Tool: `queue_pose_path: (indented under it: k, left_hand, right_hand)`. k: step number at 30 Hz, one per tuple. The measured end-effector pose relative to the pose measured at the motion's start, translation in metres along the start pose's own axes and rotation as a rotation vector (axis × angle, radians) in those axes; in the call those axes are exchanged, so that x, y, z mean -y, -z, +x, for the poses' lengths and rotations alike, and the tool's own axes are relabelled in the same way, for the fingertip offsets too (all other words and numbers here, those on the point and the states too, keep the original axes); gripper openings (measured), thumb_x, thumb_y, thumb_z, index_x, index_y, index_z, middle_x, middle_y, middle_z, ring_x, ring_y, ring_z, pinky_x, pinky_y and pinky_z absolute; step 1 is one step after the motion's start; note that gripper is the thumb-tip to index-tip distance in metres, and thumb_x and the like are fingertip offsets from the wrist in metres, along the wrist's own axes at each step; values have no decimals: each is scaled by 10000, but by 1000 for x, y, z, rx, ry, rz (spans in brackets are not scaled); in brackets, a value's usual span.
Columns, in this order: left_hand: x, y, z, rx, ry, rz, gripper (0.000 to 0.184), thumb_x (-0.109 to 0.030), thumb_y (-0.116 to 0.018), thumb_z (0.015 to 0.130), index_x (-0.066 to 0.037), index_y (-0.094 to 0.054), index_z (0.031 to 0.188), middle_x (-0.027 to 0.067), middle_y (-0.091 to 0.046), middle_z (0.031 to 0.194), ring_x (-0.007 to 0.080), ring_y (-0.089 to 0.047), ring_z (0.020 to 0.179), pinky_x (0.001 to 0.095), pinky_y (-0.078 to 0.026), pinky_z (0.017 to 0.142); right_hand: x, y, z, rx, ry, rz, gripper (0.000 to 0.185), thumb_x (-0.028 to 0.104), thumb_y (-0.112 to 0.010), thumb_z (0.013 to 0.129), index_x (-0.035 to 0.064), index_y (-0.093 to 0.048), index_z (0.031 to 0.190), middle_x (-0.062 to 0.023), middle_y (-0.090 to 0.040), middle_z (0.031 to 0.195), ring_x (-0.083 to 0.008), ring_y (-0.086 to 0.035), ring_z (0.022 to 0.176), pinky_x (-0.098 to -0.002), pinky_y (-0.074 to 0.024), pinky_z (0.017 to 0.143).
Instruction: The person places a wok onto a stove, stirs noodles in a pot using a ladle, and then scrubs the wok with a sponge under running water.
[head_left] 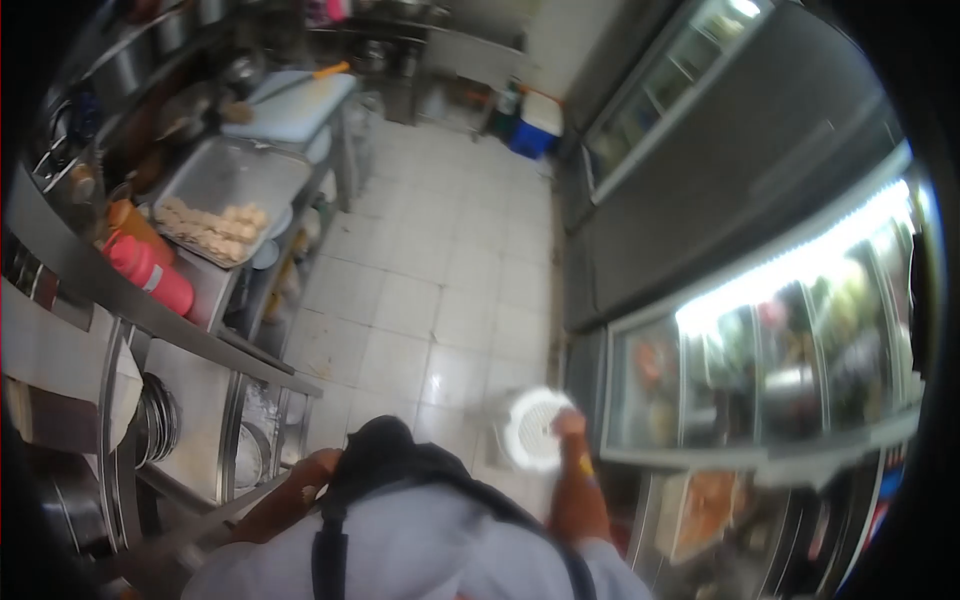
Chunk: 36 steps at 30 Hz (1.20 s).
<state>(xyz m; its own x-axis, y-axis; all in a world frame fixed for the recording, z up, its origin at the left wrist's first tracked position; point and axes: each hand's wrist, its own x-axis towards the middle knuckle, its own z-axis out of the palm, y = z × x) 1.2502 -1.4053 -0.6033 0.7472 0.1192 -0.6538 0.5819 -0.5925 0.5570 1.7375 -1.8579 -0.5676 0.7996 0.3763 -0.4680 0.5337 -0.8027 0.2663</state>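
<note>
My right hand (570,424) is closed on the rim of a white round colander (535,430) with a perforated base. The colander hangs over the tiled floor, to the right of my body and close to the fridges. My left hand (318,468) is low at my left side, beside the metal shelf frame. The black apron partly covers it, and blur hides its fingers.
A lit glass-door fridge (750,360) stands on the right, near my right arm. To the left, a counter bears a metal tray (240,165) with pale food pieces, a red bottle (150,275) and a cutting board (290,105). A blue-and-white cooler (537,125) stands at the back.
</note>
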Motion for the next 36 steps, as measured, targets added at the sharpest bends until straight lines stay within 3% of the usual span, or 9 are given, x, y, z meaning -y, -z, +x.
queue_pose_path:
  k: [1, 3, 6, 10, 13, 15, 21, 27, 36]
  left_hand:
    - [-18, 18, 11, -4, 43, 99, 304, -296, -604, 875, -80, -705, 1063, 191, -690, 1063, 356, -644, 1082, 441, -501, 915]
    - [-55, 54, 22, -51, 113, 34, 272, -270, -630, 859, -75, -714, 1029, 190, -696, 1041, 353, -654, 1053, 431, -507, 908]
    - [12, 24, 121, 65, 21, 595, 228, -231, -645, 839, -71, -725, 981, 195, -696, 1027, 352, -662, 1014, 421, -518, 892]
    - [33, 61, 143, 102, 151, 336, 203, -233, -650, 827, -50, -736, 846, 176, -700, 894, 310, -683, 871, 394, -535, 781]
    - [48, 112, 181, 61, 307, -83, 274, -285, -674, 817, -18, -727, 787, 169, -686, 810, 281, -682, 793, 404, -526, 694]
    - [45, 174, 268, 205, 14, 571, 224, -239, -611, 824, -58, -743, 814, 165, -716, 866, 278, -696, 821, 414, -536, 715]
    - [-90, 433, 453, -393, 35, 8, 313, -283, -518, 876, -43, -718, 888, 212, -691, 980, 387, -654, 945, 477, -507, 852]
    - [-236, 605, 591, -717, -218, -418, 185, -244, -641, 861, -73, -679, 918, 144, -690, 851, 316, -659, 796, 390, -525, 729]
    - [-193, 684, 618, -876, 50, -329, 171, -211, -627, 863, -51, -671, 904, 168, -687, 810, 342, -675, 791, 405, -534, 713]
  right_hand:
    - [-18, 15, 83, -200, 61, -1, 304, 256, -680, 769, 168, -686, 1060, -92, -671, 1127, -260, -636, 1045, -385, -530, 875]
    - [9, 124, 165, -155, -140, 1855, 287, 293, -597, 908, 119, -650, 1131, -79, -703, 951, -264, -665, 918, -387, -533, 852]
    - [90, 273, 216, -183, 64, 1534, 316, 125, -523, 984, 36, -590, 1280, -89, -668, 872, -173, -612, 662, -305, -512, 536]
    - [130, 241, 319, -397, 527, 297, 411, 324, -478, 997, 69, -594, 1298, -132, -678, 1164, -261, -647, 988, -417, -517, 913]
    - [121, 249, 298, 259, 279, 514, 404, 397, -544, 932, 125, -644, 1213, -114, -620, 1251, -320, -568, 1158, -401, -438, 1003]
    - [86, 219, 302, 228, 285, 586, 353, 370, -550, 933, 111, -640, 1156, -112, -629, 1126, -296, -594, 1020, -403, -467, 867]
    - [-43, 217, 363, -181, 449, 529, 231, 276, -562, 928, 75, -631, 1018, -114, -652, 828, -243, -655, 690, -419, -534, 529]
    - [17, 400, 646, 21, -339, 2135, 235, 259, -543, 952, 81, -639, 1071, -120, -659, 896, -270, -643, 796, -428, -536, 668]
    - [261, 877, 843, 553, 671, 2432, 380, 366, -594, 974, 95, -576, 1239, -88, -644, 1108, -196, -615, 937, -365, -499, 843]
